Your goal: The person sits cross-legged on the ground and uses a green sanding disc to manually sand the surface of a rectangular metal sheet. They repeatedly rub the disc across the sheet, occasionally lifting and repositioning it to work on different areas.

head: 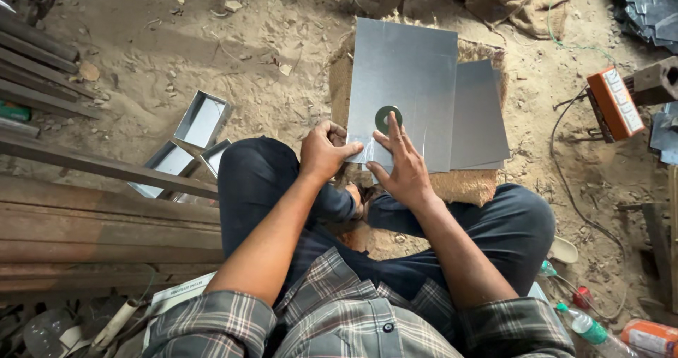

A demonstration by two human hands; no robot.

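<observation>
The metal sheet (406, 82) lies at the centre of the frame on a block (466, 185). Your left hand (325, 152) pinches its near corner; your right hand (402, 164) presses flat, fingers spread, beside a green ring (388, 117). Metal trays (201, 121) sit left.

Soft, even daylight illuminates the scene. The metal sheet (406, 82) shows mild glare. Shadows are faint and diffuse. Focus is sharp centrally; wide-angle distortion bends the frame edges.

Orange-and-white rectangular box (616, 102) at right; labelled plastic bottle (590, 326) and orange packet (651, 337) bottom right.
</observation>
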